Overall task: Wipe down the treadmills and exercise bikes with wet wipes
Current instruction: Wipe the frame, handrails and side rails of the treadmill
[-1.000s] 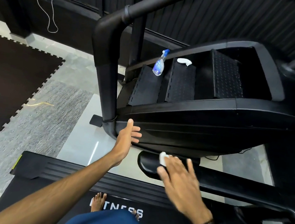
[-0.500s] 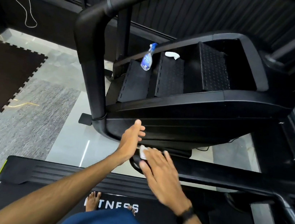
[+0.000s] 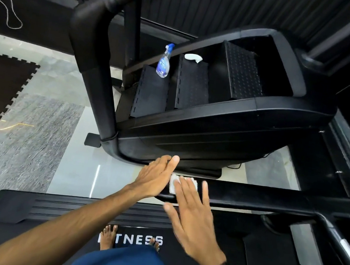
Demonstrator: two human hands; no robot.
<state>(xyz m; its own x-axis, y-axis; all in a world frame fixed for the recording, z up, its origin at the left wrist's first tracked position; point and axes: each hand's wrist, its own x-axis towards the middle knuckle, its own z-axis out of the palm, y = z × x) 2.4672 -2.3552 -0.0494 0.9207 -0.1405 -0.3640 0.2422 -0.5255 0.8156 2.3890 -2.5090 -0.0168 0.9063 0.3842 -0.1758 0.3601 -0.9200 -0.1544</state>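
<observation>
A white wet wipe (image 3: 181,183) is being pressed flat against the near end of the treadmill handrail (image 3: 272,199) by the straight, spread fingers of the right hand (image 3: 193,220). Just left of the handrail's end, the left hand (image 3: 156,178) is being held open, fingers straight, gripping nothing. The task is judged to be under way only: most of the handrail is probably still being left for wiping, and no exercise bike is being shown.

White capital letters on the black treadmill belt (image 3: 198,245) read "TNESS" — the start of the word is hidden behind a bare foot (image 3: 107,237). The spray bottle (image 3: 164,63) label is too small to read.
</observation>
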